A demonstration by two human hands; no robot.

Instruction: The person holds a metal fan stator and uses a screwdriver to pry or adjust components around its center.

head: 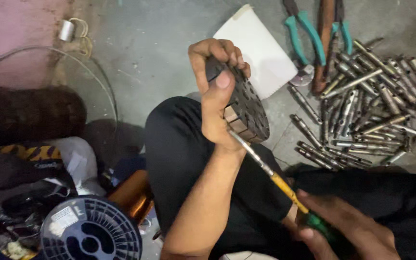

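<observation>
My left hand (215,91) grips a dark round metal core (246,103) with small holes in its face, held on edge above my knee in black trousers (184,154). My right hand (343,231), at the lower right, holds a screwdriver (285,188) by its green and yellow handle. The screwdriver's metal shaft runs up and left, and its tip meets the slotted side of the core just below my left palm.
A heap of metal rods and bolts (367,101) lies on the concrete floor at the right, with teal-handled pliers (306,36) above them. A white card (261,48) lies behind the core. A dark wire spool (90,231), a copper coil (131,195) and cloth clutter sit at the lower left.
</observation>
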